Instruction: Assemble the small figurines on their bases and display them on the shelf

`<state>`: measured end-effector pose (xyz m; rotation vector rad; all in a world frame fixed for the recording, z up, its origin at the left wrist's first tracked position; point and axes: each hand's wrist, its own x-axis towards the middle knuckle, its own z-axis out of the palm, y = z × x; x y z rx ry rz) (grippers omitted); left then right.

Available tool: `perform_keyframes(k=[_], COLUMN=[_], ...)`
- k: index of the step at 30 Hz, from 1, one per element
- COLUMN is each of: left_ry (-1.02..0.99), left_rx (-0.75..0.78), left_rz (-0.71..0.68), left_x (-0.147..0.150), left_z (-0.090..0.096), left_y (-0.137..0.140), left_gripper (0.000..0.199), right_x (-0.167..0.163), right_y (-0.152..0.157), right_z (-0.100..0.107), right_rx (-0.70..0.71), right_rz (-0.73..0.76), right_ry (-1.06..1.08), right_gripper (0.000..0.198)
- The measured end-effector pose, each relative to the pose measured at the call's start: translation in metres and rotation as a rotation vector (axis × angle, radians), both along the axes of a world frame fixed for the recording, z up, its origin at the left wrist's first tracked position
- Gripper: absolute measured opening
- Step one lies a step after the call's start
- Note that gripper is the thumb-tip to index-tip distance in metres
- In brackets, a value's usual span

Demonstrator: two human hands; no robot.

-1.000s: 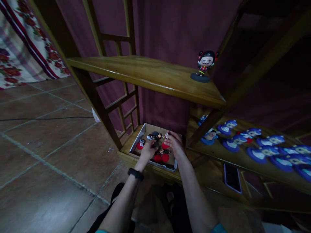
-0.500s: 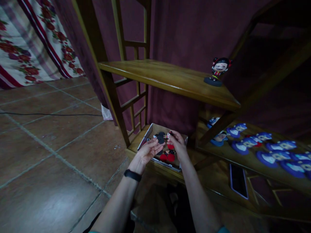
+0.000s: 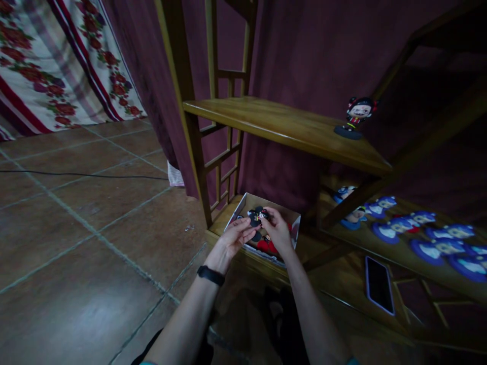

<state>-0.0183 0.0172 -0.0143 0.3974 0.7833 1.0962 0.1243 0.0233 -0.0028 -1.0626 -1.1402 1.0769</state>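
Over an open cardboard box (image 3: 236, 207), my two hands hold a small figurine (image 3: 255, 219) with a round dark base and a black, red and yellow body. My left hand (image 3: 235, 236) pinches the edge of its base. At the head end, the fingers of my right hand (image 3: 278, 232) close on the figurine, hiding part of it. Below my hands in the box lie more figurines with red bases (image 3: 266, 246) and dark ones, partly covered by my fingers.
A similar figurine (image 3: 357, 115) stands on the upper wooden shelf (image 3: 274, 121). Several blue-based figurines (image 3: 393, 228) lie on the lower shelf at right, above a phone (image 3: 379, 285). A black cable (image 3: 83, 175) crosses the tiled floor (image 3: 87, 274) at left.
The figurine has turned between my hands, so its coloured front now shows where the flat dark base faced me. My view has shifted slightly to the left.
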Motion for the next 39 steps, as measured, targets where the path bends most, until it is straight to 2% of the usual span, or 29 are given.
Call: perform_keyframes(k=[8, 13, 19, 27, 39], left_ry=[0.111, 0.186, 0.208, 0.141, 0.191], left_rx=[0.004, 0.03, 0.075, 0.016, 0.104], left_rz=[0.111, 0.187, 0.262, 0.276, 0.313], left_x=[0.003, 0.009, 0.016, 0.019, 0.019], left_z=[0.003, 0.0, -0.004, -0.004, -0.003], left_y=[-0.004, -0.004, -0.005, -0.008, -0.01], left_gripper=[0.012, 0.012, 0.014, 0.012, 0.018], right_x=[-0.004, -0.004, -0.006, -0.004, 0.0], right_y=[-0.001, -0.007, -0.011, -0.005, 0.005], right_z=[-0.007, 0.002, 0.006, -0.004, -0.023], right_rx=[0.131, 0.192, 0.187, 0.115, 0.14], right_rz=[-0.03, -0.029, -0.031, -0.077, -0.045], right_ry=[-0.314, -0.499, -0.434, -0.368, -0.427], right_gripper=[0.027, 0.026, 0.026, 0.027, 0.028])
